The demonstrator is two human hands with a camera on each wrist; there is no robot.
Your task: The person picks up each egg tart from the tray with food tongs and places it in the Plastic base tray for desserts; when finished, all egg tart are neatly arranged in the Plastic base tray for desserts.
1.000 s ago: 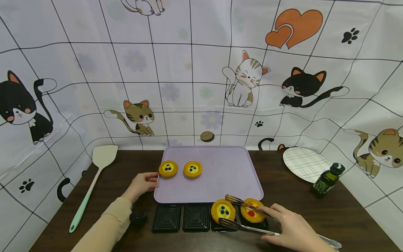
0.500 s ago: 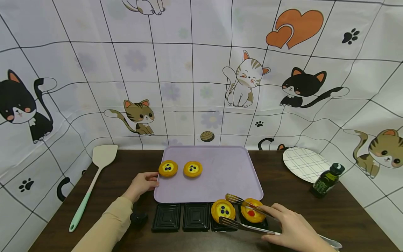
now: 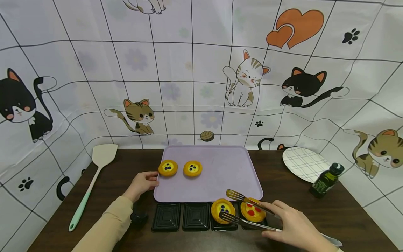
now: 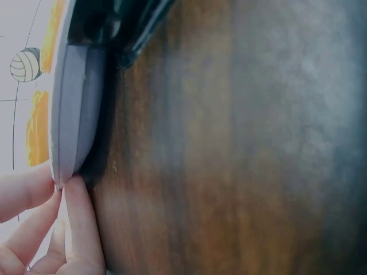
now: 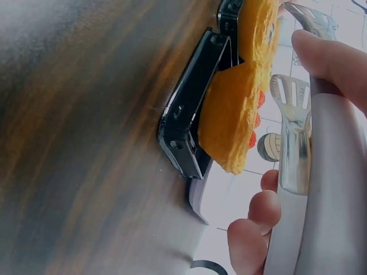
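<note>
My left hand (image 3: 143, 184) pinches the left rim of the lilac tray (image 3: 220, 168); in the left wrist view, fingers (image 4: 28, 192) meet at the tray edge. Two tarts with blue dots, one tart (image 3: 168, 168) and another tart (image 3: 192, 169), lie on the tray's left side. My right hand (image 3: 291, 224) grips metal tongs (image 3: 248, 223) with light handles. Their spread tips hover over a blue-dotted tart (image 3: 217, 210) and a red-dotted tart (image 3: 259, 217). Both these tarts sit in black square molds at the tray's front; the right wrist view shows the red-dotted tart (image 5: 226, 114) tilted in its mold (image 5: 192, 106).
Two bare black molds, a left mold (image 3: 166, 217) and a middle mold (image 3: 196, 217), stand in the same row. A spatula (image 3: 94, 178) lies at the left. A checked oval plate (image 3: 305, 163) and a dark green bottle (image 3: 325, 182) are at the right. Behind hangs a cat-print sheet (image 3: 189, 70).
The tongs' tips have shifted slightly; the lower tip now overlaps the blue-dotted tart and more red dots show on its neighbor. My left hand stays on the tray rim.
</note>
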